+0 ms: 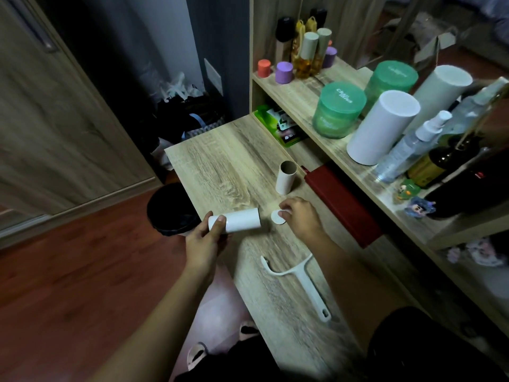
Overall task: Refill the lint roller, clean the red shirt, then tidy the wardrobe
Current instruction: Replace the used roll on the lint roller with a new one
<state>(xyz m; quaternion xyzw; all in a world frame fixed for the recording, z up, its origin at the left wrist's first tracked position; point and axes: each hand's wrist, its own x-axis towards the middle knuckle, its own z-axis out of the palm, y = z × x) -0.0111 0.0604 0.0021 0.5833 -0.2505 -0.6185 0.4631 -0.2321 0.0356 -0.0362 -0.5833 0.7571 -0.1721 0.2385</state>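
Observation:
My left hand [205, 239] grips a fresh white lint roll [240, 220], held sideways just above the wooden table [220, 161]. Just right of the roll's open end, my right hand [298, 216] pinches a small white round cap [276, 217] against the tabletop. An empty cardboard core [286, 177] stands upright behind them. The white lint roller handle [303, 279] lies bare on the table nearer to me. No red shirt is in view.
A dark red box [344, 205] lies along the table's right side under the shelf. The shelf [358, 172] holds green jars, white cylinders, spray bottles and dark bottles. A black bin [170, 208] stands on the floor left of the table.

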